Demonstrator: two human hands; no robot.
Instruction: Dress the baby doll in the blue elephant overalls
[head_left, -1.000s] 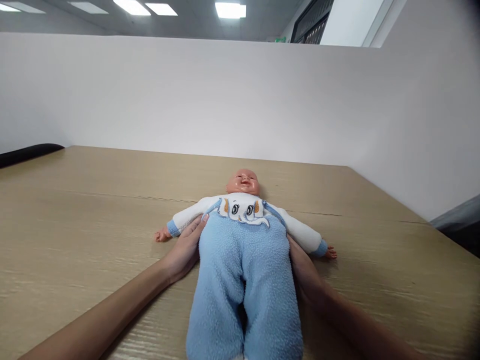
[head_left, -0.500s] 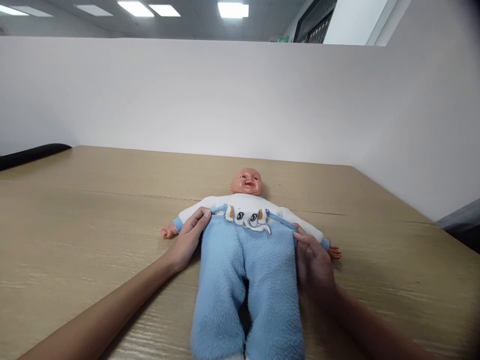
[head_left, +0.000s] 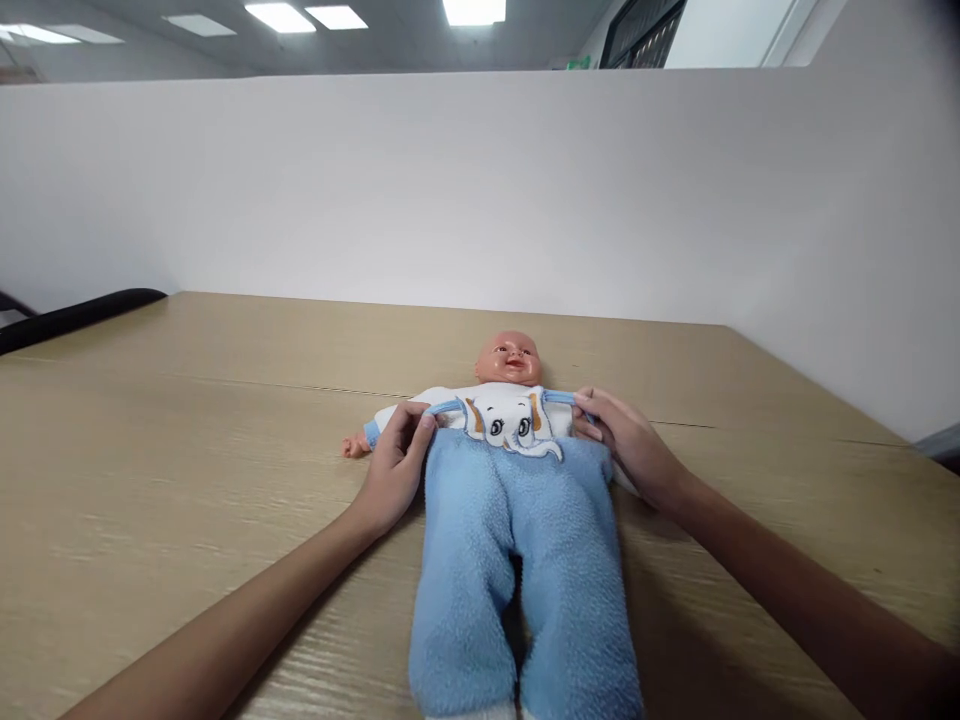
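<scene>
Two hands (head_left: pixel 397 465) (head_left: pixel 630 445) apparently pinch one doll's (head_left: pixel 517 480) straps.

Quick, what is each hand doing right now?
Left hand: closed on thin blue fleece strap.
Right hand: closed on the other strap.

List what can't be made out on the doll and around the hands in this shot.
Head view only:
- Doll's feet: the blue overalls run off the bottom edge.
- Doll's arm on the right side: hidden under the right hand.
- Strap ends: covered by the fingers of the left hand and the right hand, so their grip there is unclear.
- Doll's back: against the table.
</scene>
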